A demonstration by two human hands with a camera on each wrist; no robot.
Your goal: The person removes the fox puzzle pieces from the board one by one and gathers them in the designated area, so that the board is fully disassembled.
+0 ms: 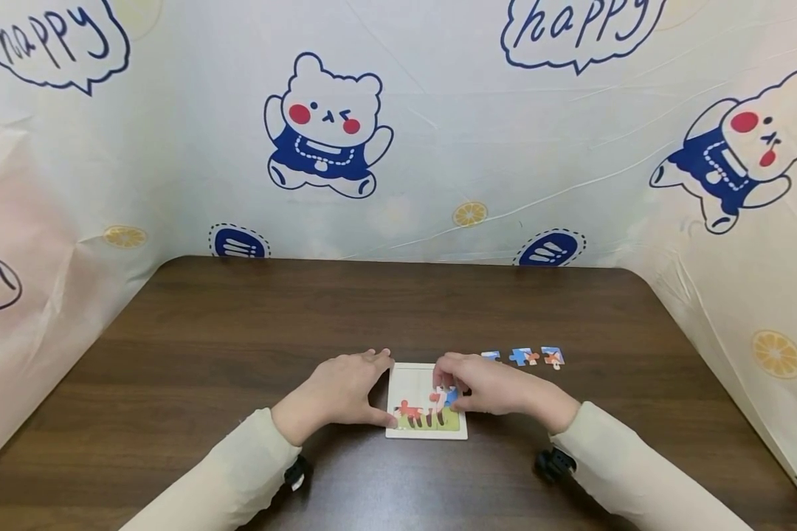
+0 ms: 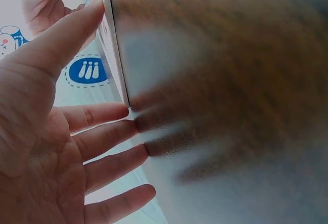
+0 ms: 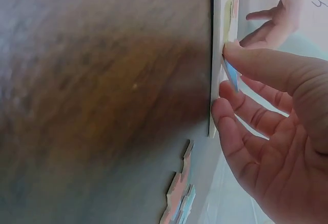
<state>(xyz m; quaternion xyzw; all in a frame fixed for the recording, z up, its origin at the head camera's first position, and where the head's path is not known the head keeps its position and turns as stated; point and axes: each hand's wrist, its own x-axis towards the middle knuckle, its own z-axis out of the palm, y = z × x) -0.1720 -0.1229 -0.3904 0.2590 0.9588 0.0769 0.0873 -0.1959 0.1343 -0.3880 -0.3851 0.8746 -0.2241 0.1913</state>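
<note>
A small puzzle tray (image 1: pixel 412 377) with a pale rim lies on the table, its lower part filled with pieces showing green grass and a red animal. My left hand (image 1: pixel 342 387) is at the tray's left side, its thumb on the lower left corner and its fingers straight against the edge. Over the tray's right side, my right hand (image 1: pixel 494 383) pinches a puzzle piece (image 3: pixel 231 74) between thumb and fingers. That piece is tilted, with a blue face, and one end is down near the tray. The fingers partly hide the tray's upper right.
Loose puzzle pieces lie on the table beyond my right hand: one blue piece (image 1: pixel 491 355) partly covered by the hand, a blue and orange piece (image 1: pixel 523 357) and another (image 1: pixel 553 356) further right. A patterned cloth (image 1: pixel 425 147) hangs behind the brown table (image 1: pixel 239 310).
</note>
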